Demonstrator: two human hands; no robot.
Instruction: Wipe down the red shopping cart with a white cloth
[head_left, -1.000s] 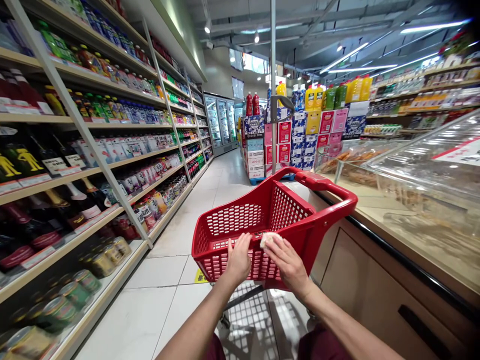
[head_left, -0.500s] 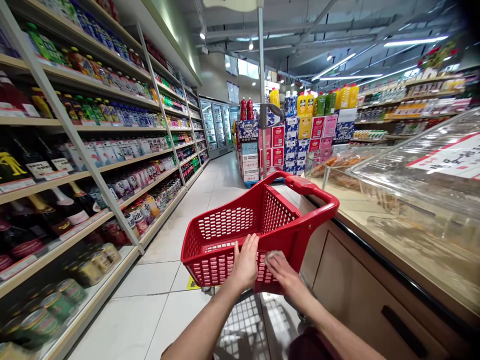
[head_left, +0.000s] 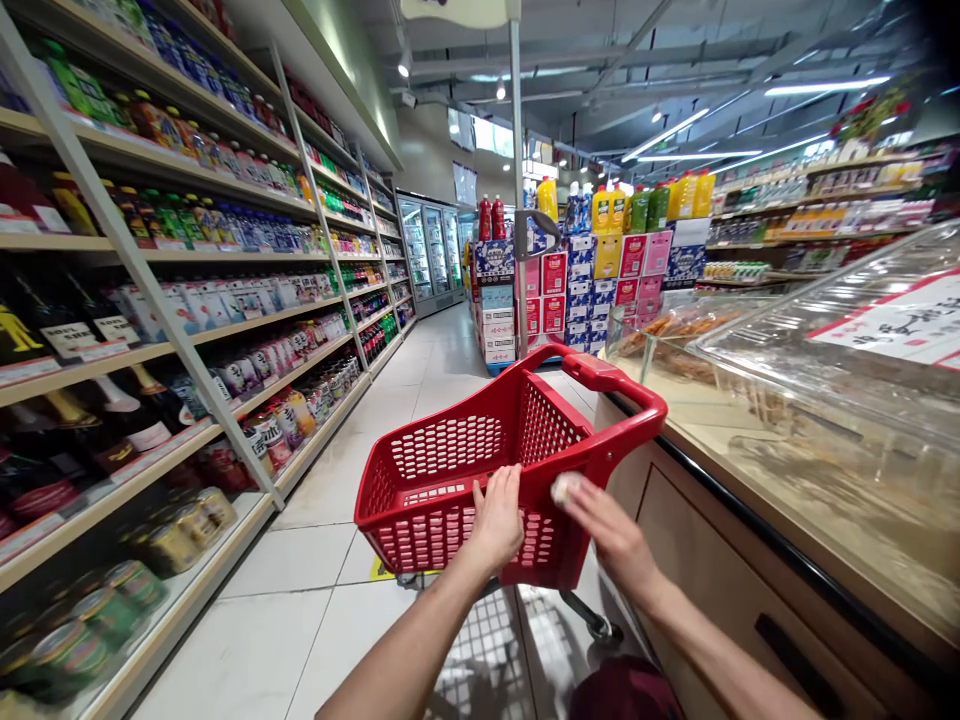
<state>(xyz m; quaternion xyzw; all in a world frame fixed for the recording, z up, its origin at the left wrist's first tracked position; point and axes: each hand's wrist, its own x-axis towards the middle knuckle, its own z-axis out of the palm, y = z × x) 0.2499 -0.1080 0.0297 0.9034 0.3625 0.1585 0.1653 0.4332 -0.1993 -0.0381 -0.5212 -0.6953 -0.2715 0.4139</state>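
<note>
A red plastic shopping cart (head_left: 435, 445) with perforated sides stands in front of me, its basket bare. Against its near side lies my left hand (head_left: 496, 518), fingers stretched up over the rim and thumb apart. My right hand (head_left: 611, 530) pinches a small crumpled white wipe (head_left: 568, 488) in its fingertips, at the cart's side just below the handle (head_left: 630, 390). The wipe's exact material is hard to make out, and the fingers partly cover it.
Drink shelves (head_left: 247, 320) line the left side. Stacked drink cartons (head_left: 555, 285) stand ahead beside a grey pole (head_left: 516, 150). On the right, a counter (head_left: 720, 540) with clear food covers (head_left: 840, 330) runs close to the cart. White tiled floor (head_left: 285, 570) lies below.
My right hand has moved up and to the right along the cart's side with the white wipe. My left hand stays at the rim. The view has shifted slightly.
</note>
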